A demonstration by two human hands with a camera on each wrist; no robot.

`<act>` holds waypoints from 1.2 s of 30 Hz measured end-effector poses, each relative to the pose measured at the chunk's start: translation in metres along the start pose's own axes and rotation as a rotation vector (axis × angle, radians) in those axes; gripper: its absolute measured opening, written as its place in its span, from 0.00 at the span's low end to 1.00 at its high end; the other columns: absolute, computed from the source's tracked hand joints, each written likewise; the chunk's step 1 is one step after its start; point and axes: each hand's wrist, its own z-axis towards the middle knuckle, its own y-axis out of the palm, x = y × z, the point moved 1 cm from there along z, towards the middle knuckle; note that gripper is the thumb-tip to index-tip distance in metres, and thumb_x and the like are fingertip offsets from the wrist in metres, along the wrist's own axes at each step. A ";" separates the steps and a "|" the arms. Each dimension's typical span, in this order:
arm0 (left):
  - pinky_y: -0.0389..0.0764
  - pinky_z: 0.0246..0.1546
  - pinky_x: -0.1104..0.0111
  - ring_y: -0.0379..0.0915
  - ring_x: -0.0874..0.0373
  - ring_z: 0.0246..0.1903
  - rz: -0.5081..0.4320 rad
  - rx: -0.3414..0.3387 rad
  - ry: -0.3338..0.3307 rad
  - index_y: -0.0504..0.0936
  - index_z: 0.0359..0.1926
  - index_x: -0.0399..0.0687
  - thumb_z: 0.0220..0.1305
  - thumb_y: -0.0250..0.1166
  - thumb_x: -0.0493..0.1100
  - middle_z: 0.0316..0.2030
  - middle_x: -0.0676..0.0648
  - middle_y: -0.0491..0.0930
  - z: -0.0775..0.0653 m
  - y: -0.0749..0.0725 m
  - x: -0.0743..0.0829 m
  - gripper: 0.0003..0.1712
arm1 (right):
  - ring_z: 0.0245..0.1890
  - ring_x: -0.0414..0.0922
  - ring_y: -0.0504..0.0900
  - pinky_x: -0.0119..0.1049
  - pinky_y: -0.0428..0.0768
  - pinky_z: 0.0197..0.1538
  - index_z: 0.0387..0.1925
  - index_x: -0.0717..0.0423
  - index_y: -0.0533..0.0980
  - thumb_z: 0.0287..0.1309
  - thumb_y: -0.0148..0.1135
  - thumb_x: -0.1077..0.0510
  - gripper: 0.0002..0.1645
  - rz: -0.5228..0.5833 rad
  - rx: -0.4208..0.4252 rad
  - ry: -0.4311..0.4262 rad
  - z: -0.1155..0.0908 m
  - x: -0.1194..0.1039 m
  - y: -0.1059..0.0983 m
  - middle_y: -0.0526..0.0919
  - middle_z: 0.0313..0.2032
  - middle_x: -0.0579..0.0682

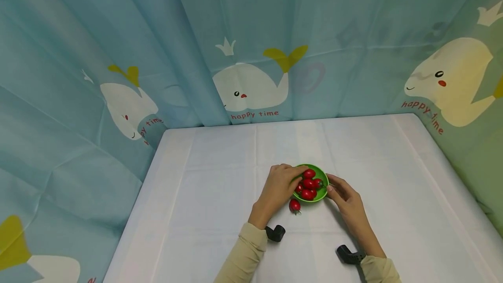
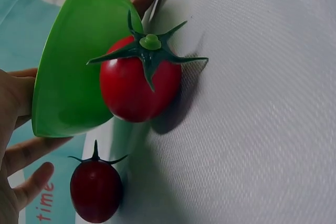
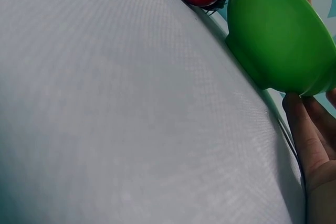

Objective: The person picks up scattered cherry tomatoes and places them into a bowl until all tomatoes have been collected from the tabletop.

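Observation:
A small green bowl (image 1: 321, 194) holds several red cherry tomatoes (image 1: 308, 184). Over its left rim reaches my left hand (image 1: 280, 184), thumb and index finger spread above the tomatoes; the left wrist view shows its other fingers loose beside the bowl, gripping nothing. My right hand (image 1: 349, 204) holds the bowl's right side, thumb in front and fingers behind. On the cloth just in front of the bowl lies a tomato with a green stem (image 2: 139, 85). Another tomato (image 2: 96, 190) appears in the left wrist view, near the left fingers; the left hand seems to hide it in the head view.
A white cloth (image 1: 220, 187) covers the table. Blue-green curtains (image 1: 334, 77) with whale prints stand along the back and sides. A black wrist mount (image 1: 276, 233) sits at the left wrist and a second black mount (image 1: 347, 255) at the right.

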 end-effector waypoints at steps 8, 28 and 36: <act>0.74 0.59 0.61 0.79 0.64 0.51 -0.117 0.025 -0.032 0.73 0.66 0.68 0.70 0.61 0.48 0.53 0.61 0.84 -0.008 -0.008 -0.006 0.25 | 0.55 0.23 0.76 0.18 0.77 0.52 0.67 0.53 0.69 0.70 0.56 0.53 0.27 0.003 -0.008 0.003 0.001 -0.001 0.000 0.74 0.64 0.61; 0.77 0.57 0.62 0.77 0.60 0.53 -0.206 -0.026 -0.207 0.73 0.66 0.65 0.67 0.64 0.49 0.58 0.58 0.80 -0.039 -0.022 -0.032 0.27 | 0.54 0.22 0.76 0.17 0.77 0.51 0.68 0.52 0.68 0.71 0.56 0.52 0.27 -0.015 -0.008 0.006 -0.001 -0.001 0.000 0.74 0.64 0.60; 0.73 0.62 0.56 0.70 0.53 0.62 -0.109 -0.055 -0.231 0.72 0.67 0.61 0.65 0.66 0.48 0.62 0.53 0.77 -0.047 -0.027 -0.042 0.29 | 0.53 0.24 0.78 0.19 0.78 0.51 0.68 0.53 0.68 0.71 0.55 0.53 0.27 0.005 -0.011 -0.001 0.000 -0.002 0.001 0.73 0.64 0.62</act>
